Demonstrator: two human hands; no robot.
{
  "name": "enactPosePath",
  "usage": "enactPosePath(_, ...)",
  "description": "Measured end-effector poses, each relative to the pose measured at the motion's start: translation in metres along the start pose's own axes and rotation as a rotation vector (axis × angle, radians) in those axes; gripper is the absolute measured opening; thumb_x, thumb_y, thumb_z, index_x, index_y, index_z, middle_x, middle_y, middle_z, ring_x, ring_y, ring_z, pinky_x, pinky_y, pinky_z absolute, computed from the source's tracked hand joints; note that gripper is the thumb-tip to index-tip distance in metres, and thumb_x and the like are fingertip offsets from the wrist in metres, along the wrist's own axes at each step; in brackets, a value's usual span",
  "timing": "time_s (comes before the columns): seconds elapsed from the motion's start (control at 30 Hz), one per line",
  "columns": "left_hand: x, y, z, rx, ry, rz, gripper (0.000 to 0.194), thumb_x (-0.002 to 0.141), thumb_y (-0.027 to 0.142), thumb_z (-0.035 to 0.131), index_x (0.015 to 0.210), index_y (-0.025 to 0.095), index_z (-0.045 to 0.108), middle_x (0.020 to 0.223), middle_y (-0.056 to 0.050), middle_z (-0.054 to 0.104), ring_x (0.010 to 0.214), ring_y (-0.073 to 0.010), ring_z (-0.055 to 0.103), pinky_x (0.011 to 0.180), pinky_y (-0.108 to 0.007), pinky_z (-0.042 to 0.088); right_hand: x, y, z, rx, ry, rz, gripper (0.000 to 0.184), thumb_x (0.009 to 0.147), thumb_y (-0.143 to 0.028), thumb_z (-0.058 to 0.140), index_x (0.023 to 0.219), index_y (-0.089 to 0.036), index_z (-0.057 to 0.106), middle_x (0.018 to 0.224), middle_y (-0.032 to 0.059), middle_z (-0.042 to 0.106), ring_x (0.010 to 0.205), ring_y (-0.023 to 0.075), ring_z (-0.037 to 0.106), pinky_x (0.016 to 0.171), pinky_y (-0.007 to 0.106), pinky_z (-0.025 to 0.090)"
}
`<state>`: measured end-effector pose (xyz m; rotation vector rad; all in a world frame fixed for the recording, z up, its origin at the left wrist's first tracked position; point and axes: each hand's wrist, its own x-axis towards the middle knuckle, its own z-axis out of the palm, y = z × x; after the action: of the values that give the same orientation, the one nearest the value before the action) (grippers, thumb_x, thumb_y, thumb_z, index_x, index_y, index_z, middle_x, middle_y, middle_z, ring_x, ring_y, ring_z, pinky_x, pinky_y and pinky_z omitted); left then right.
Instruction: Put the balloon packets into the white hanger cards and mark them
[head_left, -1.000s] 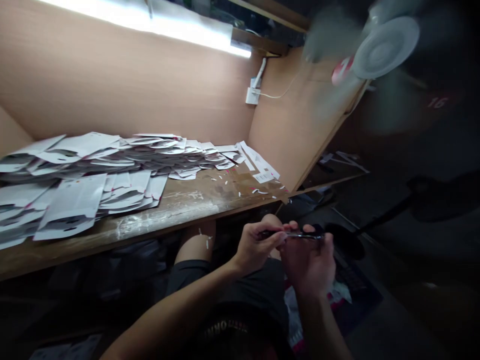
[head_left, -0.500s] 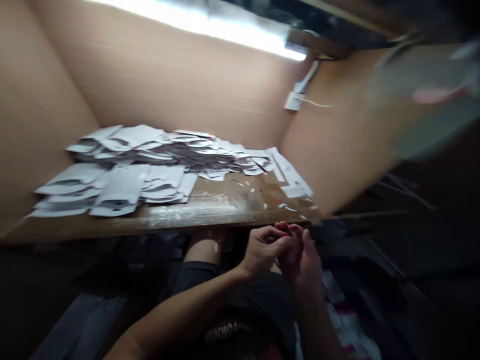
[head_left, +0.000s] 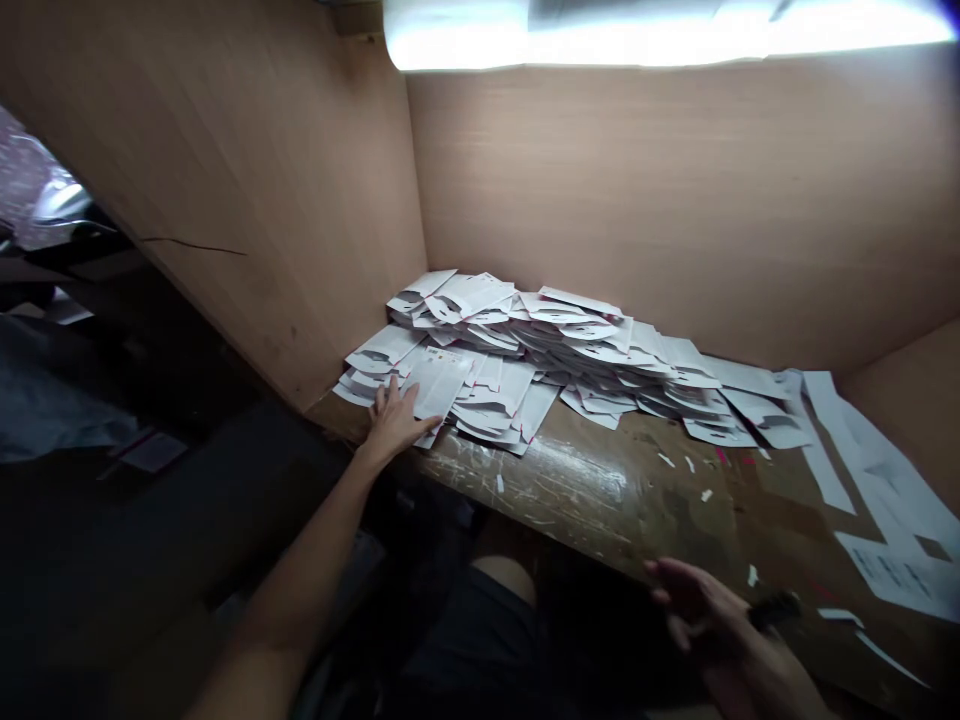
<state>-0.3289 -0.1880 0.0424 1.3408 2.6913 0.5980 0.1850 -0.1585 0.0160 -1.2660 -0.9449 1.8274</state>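
Fingers (head_left: 394,392) of the left hand (head_left: 390,432) are spread apart, and I see them laid over the front edge of a white paper sleeve (head_left: 441,376) at the near left of the surface (head_left: 570,485). Behind it, more white sleeves (head_left: 574,325) overlap in a long heap along the back panel (head_left: 660,180). Right hand (head_left: 716,625) hangs blurred at the near edge, with a dark object (head_left: 776,610) just beside it; I cannot tell whether its fingers grip that. Paper scraps (head_left: 706,495) dot the surface between the heap and this hand.
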Motion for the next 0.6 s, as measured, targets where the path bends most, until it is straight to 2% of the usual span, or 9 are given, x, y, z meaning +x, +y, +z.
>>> enactPosePath(0.07, 0.006, -0.023, 0.008, 0.066, -0.118, -0.034, 0.102, 0.08, 0.068, 0.076, 0.164, 0.024, 0.039, 0.175, -0.023, 0.015, 0.152, -0.0556, 0.029, 0.117, -0.071, 0.032, 0.029, -0.01, 0.032, 0.038, -0.065, 0.032, 0.049, 0.075, -0.052, 0.088, 0.111, -0.019, 0.081, 0.13, 0.0209, 0.074, 0.112, 0.0403, 0.073, 0.064, 0.039, 0.062)
enactPosePath(0.1, 0.007, -0.029, 0.013, 0.069, -0.125, -0.026, 0.102, 0.081, 0.07, 0.074, 0.165, 0.025, 0.037, 0.175, -0.023, 0.016, 0.151, -0.0545, 0.032, 0.117, -0.069, 0.033, 0.046, -0.015, 0.05, 0.065, -0.096, 0.048, 0.049, 0.077, -0.05, 0.087, 0.113, -0.018, 0.079, 0.132, 0.021, 0.073, 0.118, 0.04, 0.071, 0.068, 0.04, 0.063)
enactPosePath(0.17, 0.01, -0.033, 0.021, 0.059, -0.044, 0.009, 0.095, 0.084, 0.068, 0.07, 0.163, 0.023, 0.041, 0.171, -0.022, 0.023, 0.15, -0.0505, 0.034, 0.119, -0.062, 0.035, 0.083, -0.024, 0.088, 0.092, -0.154, 0.108, 0.04, 0.082, -0.043, 0.083, 0.112, -0.017, 0.076, 0.131, 0.0204, 0.073, 0.122, 0.0371, 0.071, 0.075, 0.04, 0.065)
enactPosePath(0.23, 0.02, -0.029, 0.024, 0.051, 0.075, 0.05, 0.087, 0.088, 0.063, 0.069, 0.158, 0.018, 0.048, 0.166, -0.022, 0.031, 0.149, -0.0461, 0.036, 0.122, -0.055, 0.034, 0.121, -0.032, 0.126, 0.088, -0.186, 0.204, 0.022, 0.088, -0.033, 0.076, 0.103, -0.018, 0.071, 0.125, 0.0194, 0.075, 0.116, 0.0328, 0.074, 0.068, 0.035, 0.064)
enactPosePath(0.3, 0.04, -0.02, 0.024, 0.052, 0.146, 0.088, 0.079, 0.09, 0.06, 0.066, 0.154, 0.015, 0.054, 0.162, -0.021, 0.038, 0.148, -0.0429, 0.037, 0.123, -0.052, 0.033, 0.155, -0.04, 0.163, 0.082, -0.192, 0.298, 0.005, 0.095, -0.025, 0.064, 0.096, -0.02, 0.066, 0.116, 0.0184, 0.077, 0.107, 0.0284, 0.077, 0.054, 0.027, 0.056)
enactPosePath(0.37, 0.064, -0.008, 0.026, 0.049, 0.094, 0.137, 0.076, 0.093, 0.059, 0.063, 0.153, 0.013, 0.054, 0.156, -0.021, 0.048, 0.145, -0.0404, 0.042, 0.122, -0.051, 0.033, 0.18, -0.048, 0.199, 0.058, -0.2, 0.376, 0.014, 0.101, -0.024, 0.053, 0.09, -0.02, 0.06, 0.102, 0.0166, 0.077, 0.093, 0.0238, 0.078, 0.044, 0.021, 0.045)
enactPosePath(0.47, 0.092, 0.008, 0.032, 0.031, -0.07, 0.192, 0.081, 0.093, 0.058, 0.062, 0.159, 0.013, 0.045, 0.145, -0.021, 0.06, 0.138, -0.0384, 0.051, 0.119, -0.051, 0.035, 0.205, -0.054, 0.251, -0.037, -0.219, 0.437, 0.028, 0.106, -0.039, 0.052, 0.085, -0.021, 0.056, 0.076, 0.0092, 0.071, 0.062, 0.0176, 0.07, 0.036, 0.018, 0.033)
enactPosePath(0.53, 0.097, 0.016, 0.039, -0.012, -0.115, 0.188, 0.084, 0.091, 0.061, 0.064, 0.161, 0.017, 0.044, 0.143, -0.02, 0.061, 0.135, -0.038, 0.054, 0.116, -0.05, 0.039, 0.213, -0.052, 0.283, -0.075, -0.209, 0.432, 0.028, 0.101, -0.043, 0.064, 0.088, -0.02, 0.06, 0.069, 0.005, 0.069, 0.053, 0.0159, 0.063, 0.037, 0.02, 0.039)
enactPosePath(0.6, 0.091, 0.02, 0.045, -0.083, -0.117, 0.176, 0.084, 0.089, 0.062, 0.066, 0.16, 0.019, 0.046, 0.142, -0.019, 0.06, 0.135, -0.037, 0.055, 0.114, -0.048, 0.043, 0.217, -0.047, 0.309, -0.085, -0.176, 0.403, 0.016, 0.095, -0.032, 0.073, 0.095, -0.018, 0.065, 0.07, 0.0037, 0.071, 0.055, 0.0172, 0.065, 0.045, 0.024, 0.05)
